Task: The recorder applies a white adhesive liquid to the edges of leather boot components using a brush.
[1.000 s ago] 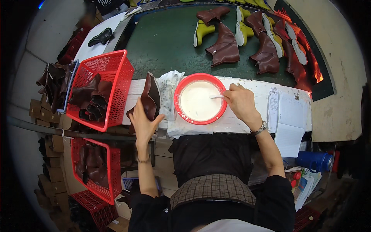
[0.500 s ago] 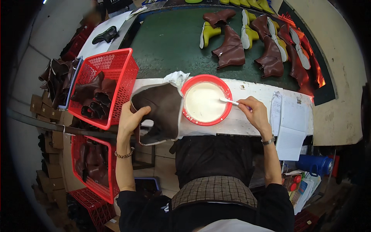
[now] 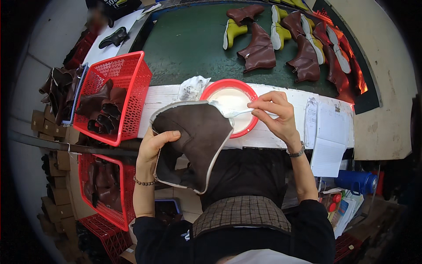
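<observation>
My left hand (image 3: 151, 152) grips a dark brown leather boot upper (image 3: 191, 138) with a pale edge, thumb on its face and fingers hidden behind. Pinched in my right hand (image 3: 278, 114) is a slim white brush (image 3: 241, 112). Its head meets the top right corner of the upper, where white liquid shows along the edge. Behind the brush stands a red bowl (image 3: 233, 82) of creamy white liquid (image 3: 231, 97), partly covered by the upper and my right hand. A crumpled, stained white cloth or paper (image 3: 192, 88) lies left of the bowl.
A green conveyor belt (image 3: 189, 48) carries brown boot uppers (image 3: 257, 50) and yellow-green lasts (image 3: 235, 31). On the left are two red baskets (image 3: 140, 83) of brown uppers. Papers (image 3: 336, 123) lie at the right of the white bench, above a blue flask (image 3: 355, 181). Orange light glows far right.
The brush has left the bowl and come left to the upper's edge. My left hand has turned the upper and brought it right, nearer my body, over the bowl's lower left side.
</observation>
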Demonstrator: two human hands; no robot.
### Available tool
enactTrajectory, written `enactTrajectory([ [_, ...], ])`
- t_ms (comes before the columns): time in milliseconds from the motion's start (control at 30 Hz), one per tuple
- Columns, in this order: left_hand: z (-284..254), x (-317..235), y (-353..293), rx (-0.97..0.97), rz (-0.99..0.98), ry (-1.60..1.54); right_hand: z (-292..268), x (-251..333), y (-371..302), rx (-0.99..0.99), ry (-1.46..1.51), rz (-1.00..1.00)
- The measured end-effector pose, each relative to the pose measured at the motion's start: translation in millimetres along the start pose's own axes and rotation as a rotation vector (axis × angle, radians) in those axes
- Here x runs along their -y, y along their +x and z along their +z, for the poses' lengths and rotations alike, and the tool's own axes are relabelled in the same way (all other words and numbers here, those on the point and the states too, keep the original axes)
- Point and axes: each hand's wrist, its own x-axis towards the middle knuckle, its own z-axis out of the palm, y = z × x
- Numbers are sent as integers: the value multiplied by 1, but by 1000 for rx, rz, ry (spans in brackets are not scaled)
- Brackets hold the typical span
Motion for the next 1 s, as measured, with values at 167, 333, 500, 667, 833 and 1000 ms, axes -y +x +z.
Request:
enactTrajectory([
  [167, 3, 3, -3, -122, 200, -10, 6, 10, -12, -1, -6, 28],
  [333, -1, 10, 5, -246, 369, 181, 15, 6, -15, 19, 10, 26],
  [500, -15, 32, 48, -669, 580, 783, 21, -22, -10, 82, -295, 343],
  [667, -39, 58, 71, -464, 240, 676, 30, -29, -15, 284, -701, 185],
  [833, -55, 72, 55, -115, 364, 715, 24, -25, -19, 228, -624, 265],
  [1000, -57, 74, 61, -236, 376, 767, 24, -21, -20, 165, -530, 325],
])
